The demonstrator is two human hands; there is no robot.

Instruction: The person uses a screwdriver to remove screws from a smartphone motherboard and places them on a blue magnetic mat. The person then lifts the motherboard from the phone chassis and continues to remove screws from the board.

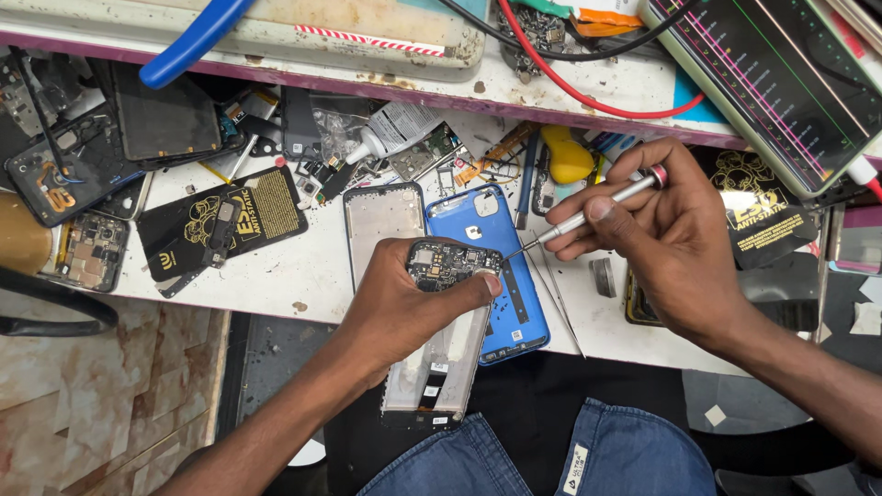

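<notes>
Your left hand [404, 308] is clamped over the opened phone chassis [434, 367], thumb pressed along the edge of the exposed circuit board [450, 262] and fingers wrapped round the far side. The chassis runs lengthwise from the bench edge down toward your lap, board end up and away from you, lower end hanging over your jeans. Your right hand [666, 239] is closed narrow around one precision screwdriver [588, 216], pinched between thumb and fingertips; its long axis slants from the red cap at upper right down to the tip at lower left, and that tip sits right at the board's top right corner. Just beside the chassis lie one blue back cover [501, 276] and one grey frame [381, 220], both lengthwise too. Two black anti-static mats [266, 211] flank the work.
</notes>
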